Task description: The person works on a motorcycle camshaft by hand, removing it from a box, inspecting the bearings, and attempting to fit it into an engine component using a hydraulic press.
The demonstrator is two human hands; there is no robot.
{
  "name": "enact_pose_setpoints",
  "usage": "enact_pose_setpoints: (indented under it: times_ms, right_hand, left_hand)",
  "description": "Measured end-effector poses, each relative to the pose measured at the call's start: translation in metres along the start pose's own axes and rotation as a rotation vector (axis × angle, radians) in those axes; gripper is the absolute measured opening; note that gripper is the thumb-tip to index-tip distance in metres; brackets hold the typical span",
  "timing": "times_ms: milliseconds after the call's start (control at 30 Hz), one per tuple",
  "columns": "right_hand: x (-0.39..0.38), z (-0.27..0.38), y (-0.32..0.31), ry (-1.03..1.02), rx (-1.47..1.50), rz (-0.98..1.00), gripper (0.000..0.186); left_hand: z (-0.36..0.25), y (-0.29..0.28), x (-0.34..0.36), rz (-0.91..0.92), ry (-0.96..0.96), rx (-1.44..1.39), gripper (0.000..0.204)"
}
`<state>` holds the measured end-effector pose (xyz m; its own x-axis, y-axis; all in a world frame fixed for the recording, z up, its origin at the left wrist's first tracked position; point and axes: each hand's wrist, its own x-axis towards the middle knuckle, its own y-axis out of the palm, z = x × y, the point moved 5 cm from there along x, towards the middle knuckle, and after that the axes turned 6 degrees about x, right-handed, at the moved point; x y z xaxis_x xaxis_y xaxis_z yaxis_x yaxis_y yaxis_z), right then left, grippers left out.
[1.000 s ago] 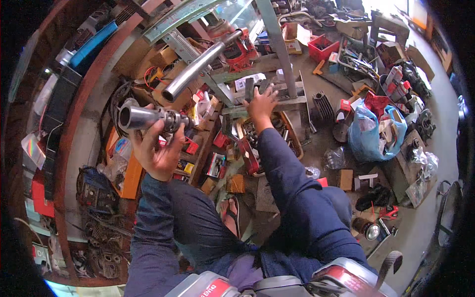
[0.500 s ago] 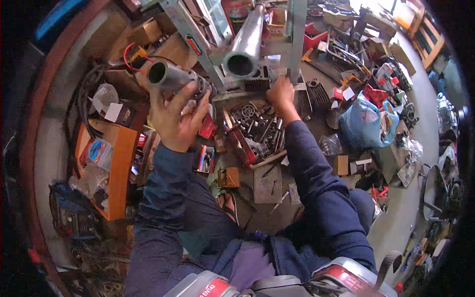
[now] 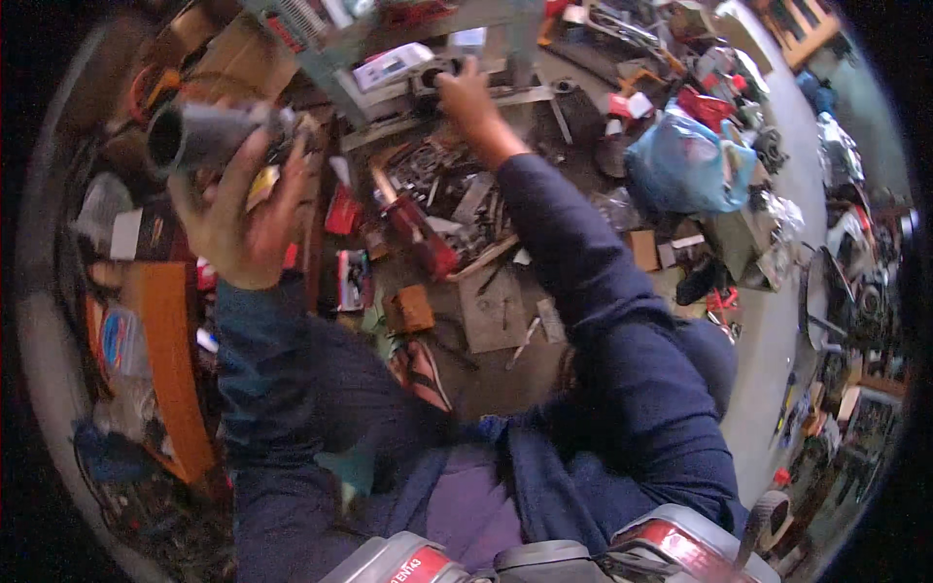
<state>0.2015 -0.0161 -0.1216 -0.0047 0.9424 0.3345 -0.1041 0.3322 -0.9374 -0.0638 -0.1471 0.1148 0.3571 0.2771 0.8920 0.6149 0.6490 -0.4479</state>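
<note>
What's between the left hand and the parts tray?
The head view shows a red box, among other clutter, between the left hand and the parts tray.

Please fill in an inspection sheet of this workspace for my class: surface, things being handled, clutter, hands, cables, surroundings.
Surface: pale floor at right, with items strewn around it.
Things being handled: hollow metal cylinder, blurred, open end facing left; metal frame ahead.
Clutter: tray of loose metal parts; blue plastic bag; orange-brown box.
Hands: left hand grips the cylinder; right hand is at the frame, exact contact unclear.
Cables: orange-red cable, upper left, blurred.
Surroundings: slatted wooden piece, upper right.
</note>
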Motion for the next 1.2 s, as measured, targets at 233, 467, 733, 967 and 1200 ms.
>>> enact_pose_setpoints:
  times_ms: [233, 467, 733, 967, 1200]
  right_hand:
    - [-0.099, 0.021, -0.042, -0.053, 0.470, -0.136, 0.036]
    - [-0.185, 0.021, 0.064, 0.099, 0.470, 0.373, 0.032]
    - [-0.161, -0.075, 0.008, 0.261, 0.795, 0.191, 0.033]
    - [-0.176, -0.199, -0.002, 0.676, 0.761, -0.447, 0.023]
    - [-0.219, -0.252, 0.061, 1.011, 0.180, 0.069, 0.086]
  left_hand:
    - [0.006, -0.001, -0.002, -0.062, -0.057, -0.261, 0.046]
    - [0.001, 0.016, -0.003, -0.081, -0.007, -0.263, 0.040]
    - [0.004, 0.034, -0.021, -0.007, -0.030, -0.288, 0.042]
    - [0.000, 0.025, -0.018, -0.023, 0.011, -0.232, 0.046]
    - [0.008, 0.032, -0.019, 0.178, -0.576, -0.667, 0.056]
